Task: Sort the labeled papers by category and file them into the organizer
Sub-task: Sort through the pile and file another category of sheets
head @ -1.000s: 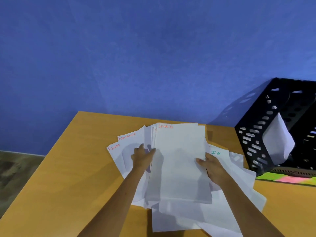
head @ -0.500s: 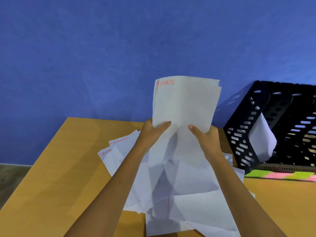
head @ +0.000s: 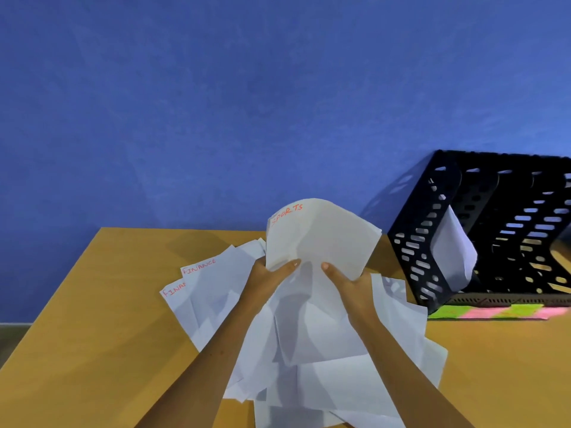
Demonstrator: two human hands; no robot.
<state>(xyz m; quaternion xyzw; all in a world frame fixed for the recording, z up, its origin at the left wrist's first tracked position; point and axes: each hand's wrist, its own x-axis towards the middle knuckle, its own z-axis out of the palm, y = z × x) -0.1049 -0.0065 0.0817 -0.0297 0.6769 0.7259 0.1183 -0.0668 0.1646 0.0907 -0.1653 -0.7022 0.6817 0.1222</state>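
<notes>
Gathering the SPORTS Papers for Filing

Largest first: the tabletop (head: 92,350) carries everything, and the black organizer (head: 482,230) stands at its far right against the blue wall (head: 247,103); every place below is told from that organizer. One white sheet (head: 452,251) already leans in its nearest slot, and coloured sticky notes (head: 491,311) lie along its front foot. To its left spreads the loose pile of papers (head: 324,366), with two sheets marked FINANCE (head: 216,282) at the pile's far side from the organizer.

Just left of the organizer, lifted off the pile, is the SPORTS stack (head: 318,239), its top bowed over. The left hand (head: 265,279) and right hand (head: 349,281) both grasp its lower edge, thumbs in front and fingers behind.

To do this step well, I judge the stack wants squaring first: tapping its lower edge on the tabletop would align the sheets, and a grip higher up the sides would stop the top from flopping before it is carried right to an open slot.

Against half a second ago, the stack has dropped lower and tipped from upright toward the organizer, its top now curling. A second ago it lay flat on the pile.
</notes>
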